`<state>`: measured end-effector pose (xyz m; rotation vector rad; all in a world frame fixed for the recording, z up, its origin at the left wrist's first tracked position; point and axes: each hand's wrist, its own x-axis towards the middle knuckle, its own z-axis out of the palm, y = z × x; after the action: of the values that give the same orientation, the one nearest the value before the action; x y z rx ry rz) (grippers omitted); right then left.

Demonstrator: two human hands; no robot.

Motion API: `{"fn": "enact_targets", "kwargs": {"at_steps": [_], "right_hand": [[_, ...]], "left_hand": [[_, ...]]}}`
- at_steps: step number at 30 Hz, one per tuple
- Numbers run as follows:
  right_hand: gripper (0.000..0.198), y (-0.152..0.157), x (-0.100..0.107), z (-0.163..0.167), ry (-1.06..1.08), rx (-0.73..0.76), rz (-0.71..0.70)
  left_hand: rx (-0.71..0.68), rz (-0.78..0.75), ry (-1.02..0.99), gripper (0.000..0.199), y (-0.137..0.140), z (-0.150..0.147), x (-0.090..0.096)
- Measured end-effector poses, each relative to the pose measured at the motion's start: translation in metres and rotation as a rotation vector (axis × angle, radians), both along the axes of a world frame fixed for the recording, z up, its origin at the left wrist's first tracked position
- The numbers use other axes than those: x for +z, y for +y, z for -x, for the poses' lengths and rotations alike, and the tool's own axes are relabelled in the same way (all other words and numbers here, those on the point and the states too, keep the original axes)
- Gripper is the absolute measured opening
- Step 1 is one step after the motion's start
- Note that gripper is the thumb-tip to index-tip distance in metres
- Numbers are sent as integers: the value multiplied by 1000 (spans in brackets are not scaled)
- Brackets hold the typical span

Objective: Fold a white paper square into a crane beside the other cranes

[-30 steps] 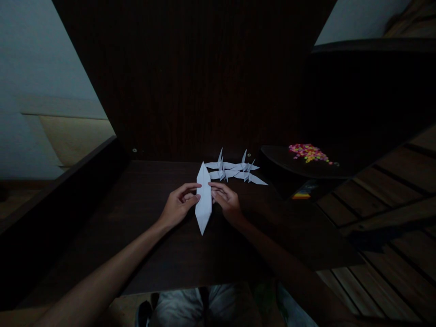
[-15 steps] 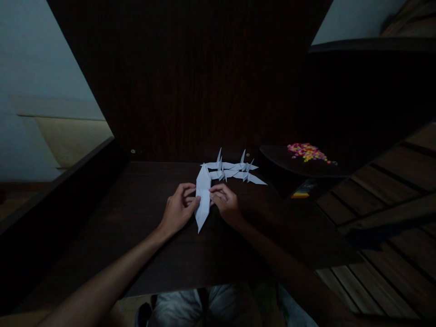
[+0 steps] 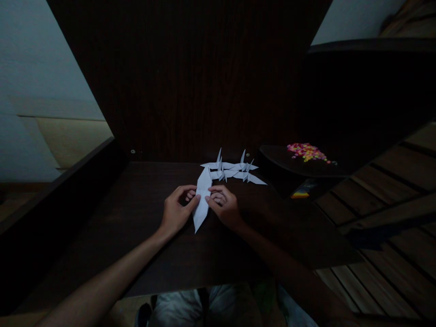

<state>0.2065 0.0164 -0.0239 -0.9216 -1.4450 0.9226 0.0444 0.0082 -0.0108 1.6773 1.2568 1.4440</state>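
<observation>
A long white folded paper (image 3: 203,204), pointed at both ends, is held between my two hands above the dark desk. My left hand (image 3: 177,204) pinches its left edge, thumb on top and fingers behind. On the opposite edge, my right hand (image 3: 225,205) grips it with the thumb on the front face. Just beyond the paper's upper tip stand several white origami cranes (image 3: 243,175), their necks and tails upright and their wings overlapping. The fingertips behind the paper are partly hidden.
A pile of small colourful pieces (image 3: 306,152) lies on a rounded dark shelf (image 3: 282,159) at the right. Below it is an object with a rainbow-coloured edge (image 3: 301,193). A dark side panel (image 3: 68,181) bounds the desk (image 3: 136,254) on the left.
The paper has tilted slightly, its upper tip moving right and its lower tip left. My right thumb has come onto the paper's front face. The cranes have not moved.
</observation>
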Motion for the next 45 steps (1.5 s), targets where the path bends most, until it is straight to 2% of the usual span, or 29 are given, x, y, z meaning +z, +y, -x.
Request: {"fn": "enact_targets", "kwargs": {"at_steps": [9, 14, 16, 20, 25, 30, 33, 39, 45], "right_hand": [[20, 0, -2, -1, -44, -44, -31], [24, -2, -1, 0, -62, -37, -53], [28, -3, -1, 1, -37, -25, -50], [25, -4, -1, 1, 15, -15, -40], [19, -6, 3, 0, 10, -38, -27], [9, -4, 7, -1, 59, 40, -53], [10, 0, 6, -1, 70, 64, -51], [14, 3, 1, 1, 115, 94, 56], [17, 0, 4, 2, 178, 119, 115]], "left_hand": [[-129, 132, -206, 27, -1, -4, 6], [-179, 122, -274, 33, -2, -5, -1], [-164, 95, -256, 28, -3, -4, -1], [-153, 9, -77, 8, -3, -1, 3], [-183, -12, -62, 13, -4, 1, 12], [-203, 28, -80, 20, -7, 0, 15], [-205, 12, -90, 24, -7, -1, 14], [-243, 22, -169, 21, -5, 0, 13], [-259, 49, -171, 20, -5, 1, 13]]}}
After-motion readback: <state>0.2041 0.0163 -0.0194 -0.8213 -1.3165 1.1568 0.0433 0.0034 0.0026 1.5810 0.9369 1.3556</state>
